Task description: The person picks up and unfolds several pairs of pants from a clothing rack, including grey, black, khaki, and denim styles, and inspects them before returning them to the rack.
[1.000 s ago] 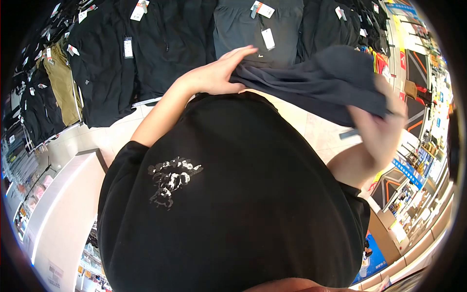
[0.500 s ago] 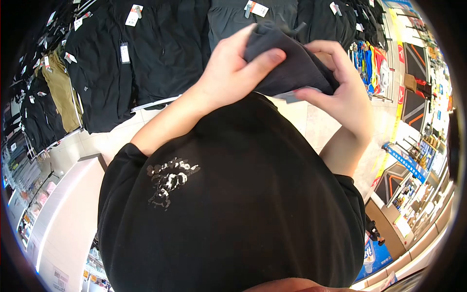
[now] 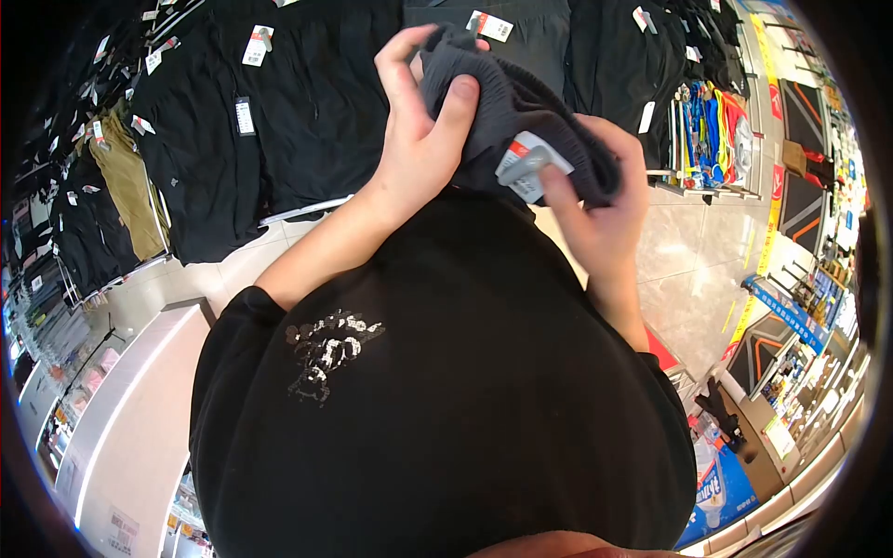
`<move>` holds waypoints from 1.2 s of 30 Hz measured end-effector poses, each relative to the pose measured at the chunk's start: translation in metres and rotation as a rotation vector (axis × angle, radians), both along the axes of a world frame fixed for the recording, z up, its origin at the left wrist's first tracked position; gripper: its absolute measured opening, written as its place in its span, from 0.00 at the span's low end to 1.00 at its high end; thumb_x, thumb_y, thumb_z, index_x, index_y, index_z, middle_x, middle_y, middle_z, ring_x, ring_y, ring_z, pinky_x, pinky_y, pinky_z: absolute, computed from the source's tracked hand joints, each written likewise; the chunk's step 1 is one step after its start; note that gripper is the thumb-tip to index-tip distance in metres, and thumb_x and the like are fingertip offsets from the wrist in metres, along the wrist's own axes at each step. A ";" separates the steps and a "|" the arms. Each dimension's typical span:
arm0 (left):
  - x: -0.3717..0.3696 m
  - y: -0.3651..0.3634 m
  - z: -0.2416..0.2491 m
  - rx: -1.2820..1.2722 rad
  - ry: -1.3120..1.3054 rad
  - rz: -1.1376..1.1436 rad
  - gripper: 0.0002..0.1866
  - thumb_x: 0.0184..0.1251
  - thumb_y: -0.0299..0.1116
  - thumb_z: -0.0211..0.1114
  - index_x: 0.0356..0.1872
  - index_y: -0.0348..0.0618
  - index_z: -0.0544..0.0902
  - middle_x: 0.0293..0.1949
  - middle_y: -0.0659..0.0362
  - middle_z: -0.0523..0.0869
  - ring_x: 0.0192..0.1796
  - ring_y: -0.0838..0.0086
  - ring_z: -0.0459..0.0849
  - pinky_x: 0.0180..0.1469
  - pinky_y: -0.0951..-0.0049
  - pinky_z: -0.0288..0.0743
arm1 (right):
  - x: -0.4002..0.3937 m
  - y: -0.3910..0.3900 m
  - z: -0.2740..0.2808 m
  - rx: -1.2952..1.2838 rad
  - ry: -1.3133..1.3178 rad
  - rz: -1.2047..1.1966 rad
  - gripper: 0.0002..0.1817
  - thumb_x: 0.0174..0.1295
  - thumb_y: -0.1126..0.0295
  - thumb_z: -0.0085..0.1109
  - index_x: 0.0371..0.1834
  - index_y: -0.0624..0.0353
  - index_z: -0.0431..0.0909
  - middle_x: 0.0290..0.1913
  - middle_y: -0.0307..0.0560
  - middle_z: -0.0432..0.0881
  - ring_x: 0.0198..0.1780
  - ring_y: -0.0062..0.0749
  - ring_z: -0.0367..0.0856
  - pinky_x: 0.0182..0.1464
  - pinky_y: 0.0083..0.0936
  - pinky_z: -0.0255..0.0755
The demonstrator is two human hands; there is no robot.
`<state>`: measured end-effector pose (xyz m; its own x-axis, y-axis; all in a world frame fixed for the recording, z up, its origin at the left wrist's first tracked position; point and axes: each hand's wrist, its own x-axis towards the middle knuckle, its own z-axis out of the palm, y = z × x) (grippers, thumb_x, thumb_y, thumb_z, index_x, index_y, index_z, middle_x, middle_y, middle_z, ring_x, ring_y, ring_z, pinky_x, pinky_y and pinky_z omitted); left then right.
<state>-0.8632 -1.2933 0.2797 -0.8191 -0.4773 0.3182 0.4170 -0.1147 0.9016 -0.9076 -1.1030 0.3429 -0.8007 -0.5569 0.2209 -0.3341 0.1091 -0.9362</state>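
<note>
A dark grey garment (image 3: 502, 116) with a ribbed elastic waistband is held up between both hands in front of the chest. My left hand (image 3: 423, 126) grips its left end, thumb on the ribbed band and fingers behind it. My right hand (image 3: 600, 200) holds the other end, with the thumb at a white and red price tag (image 3: 532, 167) that has a grey security clip. The band faces the camera and its opening shows toward the right. Behind it hang grey trousers (image 3: 539, 46) with a tag of their own.
Black trousers (image 3: 316, 102) with tags hang on a rail along the top. Khaki trousers (image 3: 130, 186) are at the left, above a white counter (image 3: 139, 400). Colourful garments (image 3: 712, 135) hang at the right. Beyond the tiled floor (image 3: 684, 242) are shelves and a person (image 3: 726, 418).
The grey garment has turned so that its ribbed waistband and price tag now show. My left hand has moved left, and my right hand has shifted left and down onto the tag.
</note>
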 end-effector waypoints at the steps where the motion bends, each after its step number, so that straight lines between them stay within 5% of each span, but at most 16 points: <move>1: -0.001 0.000 -0.001 0.043 0.005 -0.030 0.29 0.82 0.32 0.57 0.72 0.41 0.51 0.62 0.53 0.80 0.54 0.74 0.81 0.62 0.72 0.74 | 0.005 -0.005 0.000 0.033 0.090 0.017 0.28 0.62 0.82 0.70 0.65 0.68 0.72 0.58 0.52 0.82 0.59 0.30 0.83 0.63 0.28 0.76; 3: -0.003 0.002 0.001 0.140 -0.003 -0.078 0.25 0.84 0.34 0.55 0.71 0.44 0.52 0.67 0.50 0.76 0.51 0.71 0.84 0.60 0.70 0.78 | 0.006 -0.013 0.008 0.120 0.295 0.115 0.31 0.59 0.82 0.72 0.66 0.68 0.72 0.56 0.51 0.83 0.59 0.34 0.83 0.63 0.28 0.76; 6: -0.006 0.004 0.008 0.313 -0.015 -0.198 0.25 0.86 0.52 0.48 0.70 0.52 0.53 0.71 0.41 0.70 0.50 0.58 0.87 0.50 0.61 0.86 | 0.005 -0.024 0.012 0.138 0.298 0.277 0.35 0.54 0.80 0.76 0.67 0.62 0.74 0.51 0.52 0.83 0.51 0.44 0.84 0.56 0.33 0.77; 7: -0.006 0.003 0.013 0.384 -0.068 -0.225 0.25 0.85 0.58 0.47 0.66 0.50 0.61 0.70 0.43 0.73 0.47 0.64 0.86 0.47 0.66 0.84 | 0.006 -0.027 0.015 0.100 0.261 0.352 0.39 0.50 0.79 0.79 0.68 0.61 0.73 0.51 0.51 0.82 0.49 0.45 0.83 0.54 0.34 0.76; 8: -0.006 -0.002 0.011 0.561 -0.028 -0.334 0.21 0.85 0.50 0.51 0.62 0.45 0.65 0.60 0.47 0.81 0.44 0.68 0.87 0.47 0.68 0.85 | 0.004 -0.030 0.011 0.035 0.269 0.431 0.42 0.50 0.73 0.82 0.70 0.61 0.72 0.50 0.52 0.82 0.50 0.45 0.83 0.55 0.35 0.76; 13: 0.009 -0.012 0.004 1.011 -0.043 -0.779 0.25 0.85 0.56 0.49 0.60 0.43 0.69 0.47 0.49 0.83 0.40 0.70 0.84 0.41 0.71 0.83 | -0.004 -0.018 0.001 -0.160 0.193 0.557 0.36 0.59 0.66 0.76 0.70 0.66 0.72 0.57 0.53 0.78 0.54 0.40 0.80 0.55 0.33 0.75; 15: 0.014 0.004 0.018 0.884 -0.093 -0.530 0.27 0.85 0.59 0.46 0.60 0.43 0.69 0.47 0.48 0.82 0.41 0.70 0.84 0.42 0.71 0.83 | -0.005 -0.019 -0.002 -0.206 0.191 0.288 0.34 0.59 0.69 0.74 0.69 0.66 0.72 0.55 0.49 0.81 0.51 0.34 0.79 0.56 0.29 0.73; 16: 0.013 -0.004 0.003 0.805 0.054 -0.801 0.25 0.84 0.57 0.50 0.61 0.44 0.69 0.51 0.49 0.82 0.46 0.70 0.85 0.47 0.70 0.84 | -0.003 -0.023 -0.001 -0.178 0.174 0.128 0.33 0.60 0.70 0.73 0.69 0.66 0.72 0.54 0.47 0.82 0.50 0.30 0.79 0.56 0.27 0.72; 17: 0.016 0.001 0.003 0.748 0.057 -0.831 0.24 0.84 0.54 0.53 0.61 0.44 0.69 0.54 0.49 0.82 0.49 0.70 0.85 0.51 0.70 0.84 | -0.004 -0.026 0.001 -0.153 0.111 0.074 0.32 0.60 0.72 0.72 0.69 0.65 0.73 0.53 0.46 0.84 0.48 0.27 0.78 0.57 0.25 0.71; 20: 0.030 0.010 0.013 0.631 -0.054 -0.854 0.24 0.81 0.51 0.60 0.63 0.42 0.70 0.62 0.49 0.81 0.58 0.70 0.85 0.64 0.71 0.79 | -0.006 -0.023 0.005 -0.102 -0.187 0.281 0.35 0.61 0.62 0.76 0.67 0.67 0.73 0.63 0.52 0.80 0.59 0.32 0.80 0.64 0.28 0.72; 24: 0.042 0.013 0.017 0.717 -0.040 -0.889 0.24 0.81 0.50 0.62 0.62 0.42 0.72 0.63 0.51 0.80 0.59 0.71 0.84 0.64 0.71 0.78 | 0.005 -0.023 -0.006 -0.126 -0.306 0.277 0.35 0.64 0.55 0.76 0.66 0.68 0.74 0.70 0.59 0.78 0.64 0.37 0.82 0.68 0.31 0.73; 28: 0.049 0.004 -0.002 0.743 0.023 -0.978 0.21 0.79 0.50 0.64 0.57 0.43 0.76 0.65 0.51 0.79 0.60 0.73 0.82 0.66 0.72 0.75 | 0.023 -0.026 -0.030 -0.274 -0.088 0.095 0.10 0.68 0.77 0.68 0.47 0.64 0.76 0.67 0.63 0.79 0.56 0.40 0.87 0.63 0.35 0.77; 32: 0.050 -0.009 -0.009 0.287 -0.090 -0.619 0.12 0.80 0.38 0.65 0.51 0.42 0.78 0.61 0.52 0.84 0.57 0.74 0.83 0.60 0.72 0.79 | 0.019 -0.011 -0.037 -0.429 0.037 -0.048 0.10 0.80 0.69 0.54 0.41 0.62 0.68 0.50 0.65 0.87 0.53 0.42 0.88 0.60 0.38 0.81; 34: 0.058 -0.023 0.001 0.501 -0.219 -0.485 0.07 0.80 0.30 0.63 0.51 0.40 0.78 0.47 0.55 0.88 0.47 0.76 0.86 0.54 0.74 0.80 | 0.018 0.005 -0.029 -0.382 -0.030 -0.231 0.13 0.83 0.64 0.49 0.40 0.61 0.68 0.36 0.54 0.88 0.42 0.31 0.87 0.48 0.29 0.82; 36: 0.059 -0.039 -0.013 0.273 -0.277 -0.092 0.10 0.81 0.34 0.64 0.51 0.39 0.76 0.43 0.59 0.85 0.42 0.80 0.83 0.49 0.77 0.79 | -0.001 0.029 -0.031 -0.209 0.038 -0.512 0.15 0.84 0.62 0.47 0.39 0.62 0.69 0.33 0.51 0.84 0.35 0.30 0.83 0.42 0.27 0.79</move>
